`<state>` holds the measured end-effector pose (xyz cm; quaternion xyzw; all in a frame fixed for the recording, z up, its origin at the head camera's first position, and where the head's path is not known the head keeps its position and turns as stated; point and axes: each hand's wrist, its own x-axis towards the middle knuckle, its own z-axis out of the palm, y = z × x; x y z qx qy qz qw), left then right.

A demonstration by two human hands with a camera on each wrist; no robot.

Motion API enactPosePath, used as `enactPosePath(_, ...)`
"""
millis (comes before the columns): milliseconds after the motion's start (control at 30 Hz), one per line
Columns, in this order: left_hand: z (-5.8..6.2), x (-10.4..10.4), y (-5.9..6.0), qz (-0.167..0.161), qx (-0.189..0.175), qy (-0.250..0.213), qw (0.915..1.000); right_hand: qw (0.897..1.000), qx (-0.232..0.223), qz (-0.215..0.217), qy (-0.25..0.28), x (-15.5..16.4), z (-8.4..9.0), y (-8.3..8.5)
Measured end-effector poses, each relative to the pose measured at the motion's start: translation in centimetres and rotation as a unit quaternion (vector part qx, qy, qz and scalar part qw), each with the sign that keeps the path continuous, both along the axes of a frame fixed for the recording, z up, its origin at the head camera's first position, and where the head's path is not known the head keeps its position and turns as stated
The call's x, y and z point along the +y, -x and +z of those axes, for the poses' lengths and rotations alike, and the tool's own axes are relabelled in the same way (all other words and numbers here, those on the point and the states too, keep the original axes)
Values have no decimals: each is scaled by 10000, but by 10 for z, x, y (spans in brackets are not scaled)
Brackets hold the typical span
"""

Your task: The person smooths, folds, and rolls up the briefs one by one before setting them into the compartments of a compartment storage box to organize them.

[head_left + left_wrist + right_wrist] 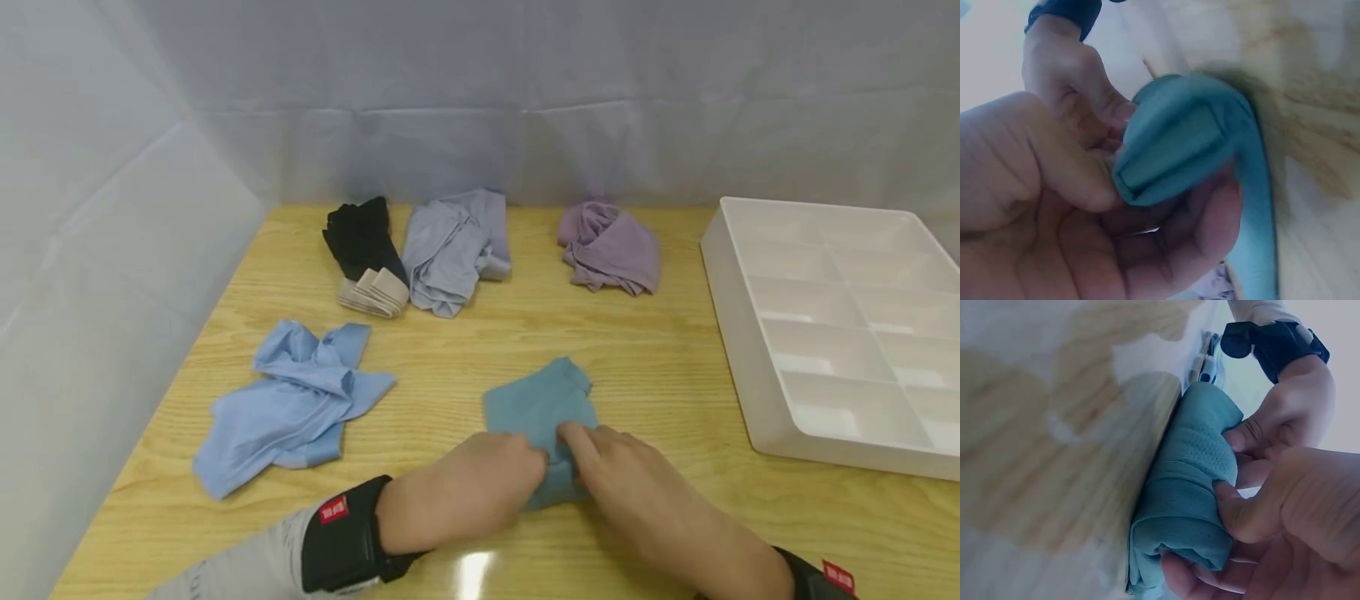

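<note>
A teal cloth (pixel 542 411) lies on the wooden table (pixel 660 350) near the front edge, its near end rolled up. My left hand (pixel 480 483) and right hand (pixel 622 475) meet at that rolled end and both grip it. In the left wrist view my left thumb and fingers curl round the teal roll (pixel 1179 150). Seen from the right wrist, my right thumb and fingers pinch the same teal roll (pixel 1188 500) against the tabletop. Both wrists wear black bands.
A light blue garment (pixel 292 404) lies crumpled at the left. At the back sit a black and beige piece (pixel 366 254), a grey-blue one (pixel 456 246) and a purple one (pixel 611 246). A white divided tray (pixel 840 325) stands at the right. Grey sheeting walls off the back and left.
</note>
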<state>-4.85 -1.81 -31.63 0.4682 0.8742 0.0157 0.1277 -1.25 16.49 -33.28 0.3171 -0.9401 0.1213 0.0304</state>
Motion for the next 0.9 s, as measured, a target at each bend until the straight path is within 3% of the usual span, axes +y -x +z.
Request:
enactPosePath(67,3,-1,4,280,-466,-141,9984,9999,-18,-75,141,0,-1,1)
enactPosePath(133,4,-1,5,534,-514,-234,9970,9998,121,-84,111,0,-1,2)
enactPosePath(200,3,-1,3,560,-98,-337,9978,9994,346,-67,-29,0,-1,4)
enactPosePath(333,0,1,-7,338,1128,-116,9930,9958,869,-48,-278,2,-2,7)
enactPosePath(500,-4,5,-24,-113,1963,489,9793,9939,1057,-19,-300,1,-4,9)
enactPosePath(633,-14,7,-35,-402,2749,648,9584,9930,1167,126,-140,2,-5,9)
enactPosePath(767,-21,9,-38,-243,3291,405,9431,9886,1408,528,40,5,-6,9)
enactPosePath(900,-22,11,-38,-12,3250,245,9454,9850,1512,754,-338,6,-5,5)
